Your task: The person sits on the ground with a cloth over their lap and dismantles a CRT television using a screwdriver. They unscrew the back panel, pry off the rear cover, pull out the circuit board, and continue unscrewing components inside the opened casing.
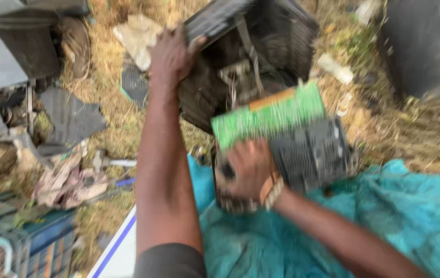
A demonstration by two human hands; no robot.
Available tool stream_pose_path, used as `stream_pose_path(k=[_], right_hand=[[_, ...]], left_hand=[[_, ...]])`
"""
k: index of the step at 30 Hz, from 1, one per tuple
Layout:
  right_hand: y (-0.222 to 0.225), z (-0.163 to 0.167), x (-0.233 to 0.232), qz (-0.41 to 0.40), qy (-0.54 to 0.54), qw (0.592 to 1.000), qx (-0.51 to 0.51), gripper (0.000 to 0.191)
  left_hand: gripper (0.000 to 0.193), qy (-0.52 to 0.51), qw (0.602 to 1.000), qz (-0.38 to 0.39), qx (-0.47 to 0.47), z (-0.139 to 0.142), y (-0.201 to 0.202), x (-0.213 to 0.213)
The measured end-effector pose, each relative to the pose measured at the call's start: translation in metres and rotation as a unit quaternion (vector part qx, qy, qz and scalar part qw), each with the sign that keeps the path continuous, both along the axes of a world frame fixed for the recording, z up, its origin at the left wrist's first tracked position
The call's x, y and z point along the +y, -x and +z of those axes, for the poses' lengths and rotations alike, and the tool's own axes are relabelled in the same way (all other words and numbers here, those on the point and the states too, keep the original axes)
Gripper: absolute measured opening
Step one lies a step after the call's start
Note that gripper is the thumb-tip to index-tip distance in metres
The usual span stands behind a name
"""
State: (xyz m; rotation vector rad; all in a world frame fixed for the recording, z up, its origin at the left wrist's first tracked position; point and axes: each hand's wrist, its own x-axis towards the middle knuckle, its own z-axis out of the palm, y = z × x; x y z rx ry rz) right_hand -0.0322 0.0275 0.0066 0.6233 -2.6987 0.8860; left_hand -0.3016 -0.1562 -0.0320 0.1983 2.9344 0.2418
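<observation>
A black slatted casing (261, 56) is gripped at its upper edge by the left hand (171, 56), while a grey ribbed unit (310, 152) carrying a green circuit board (269, 116) is clasped by the right hand (248, 170) (the view is blurred). Both are held above a teal cloth (385, 206) spread over dry straw ground (112, 118) strewn with scrap.

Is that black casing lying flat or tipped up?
Tipped up: the left hand lifts the black casing by its top edge, its open inside showing. The picture is blurred.

Ground: dry grass (107, 54) lay with scattered scraps.
Front: a teal cloth (400, 206) was spread.
Left corner: a blue crate (45, 242) stood.
</observation>
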Motion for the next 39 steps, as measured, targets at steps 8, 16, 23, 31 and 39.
stream_pose_path(k=[8,16,23,31,39], right_hand=[[-0.09,-0.066,0.044,0.027,-0.01,0.998,0.049,0.043],[-0.044,-0.018,0.048,0.112,-0.014,0.993,0.044,0.051],[0.006,-0.022,0.021,0.099,-0.053,0.993,0.036,0.06],[0.011,-0.003,0.017,-0.003,-0.105,0.992,0.072,0.075],[-0.075,-0.048,0.074,-0.06,-0.065,0.995,0.043,0.096]], left_hand=[[0.091,-0.123,0.983,0.07,0.117,-0.064,-0.007,0.001],[0.048,-0.193,0.927,0.322,-0.018,-0.009,-0.046,-0.084],[0.07,-0.047,0.901,0.364,0.232,0.02,-0.146,-0.165],[0.084,-0.176,0.783,0.49,0.341,0.069,-0.229,-0.174],[0.071,-0.667,0.433,0.473,0.379,0.134,-0.284,-0.107]])
